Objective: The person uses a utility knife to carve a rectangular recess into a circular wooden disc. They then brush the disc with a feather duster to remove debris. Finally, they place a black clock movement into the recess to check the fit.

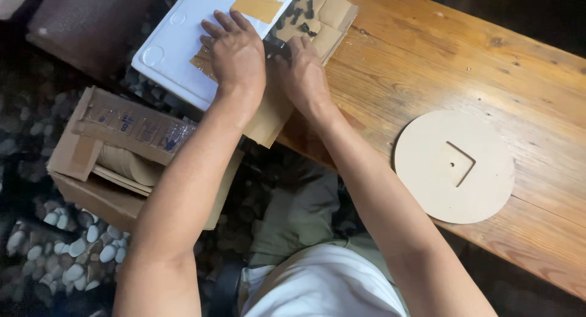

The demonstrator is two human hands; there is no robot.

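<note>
From the head camera I see an open cardboard box (pixel 317 18) at the far end of the wooden bench (pixel 427 67), with small dark pieces (pixel 300 15) lying inside it. My left hand (pixel 235 51) lies flat, fingers spread, on a white foam lid (pixel 183 36) patched with brown tape. My right hand (pixel 303 76) presses on the box's flap; I cannot tell whether it pinches anything. Below the bench, a second cardboard box (pixel 116 158) holds tan discs stacked on edge. A round wooden disc (pixel 455 167) with a square cutout rests on the bench, well apart. Pebbles (pixel 79 250) cover the floor.
</note>
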